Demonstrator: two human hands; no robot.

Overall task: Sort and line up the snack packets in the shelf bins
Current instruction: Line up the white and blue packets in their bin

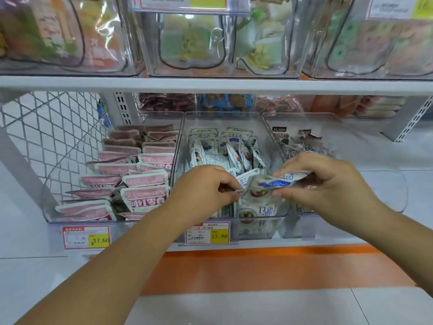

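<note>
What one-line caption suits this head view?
Left hand and right hand pinch blue-and-white packets at the middle bin.

Camera on my head, looking forward and down, close to the lower shelf [210, 86], middle bin [234, 118] straight ahead

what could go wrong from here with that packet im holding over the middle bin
1. The white-and-blue packet is only pinched at its ends by the left hand and right hand, near the front wall of the middle bin. A slip might drop it outside.
2. The leaning packets behind it stand loosely, so pushing it in may topple them.
3. The right hand is close to the right bin, so the packet could land among the dark packets.
</note>
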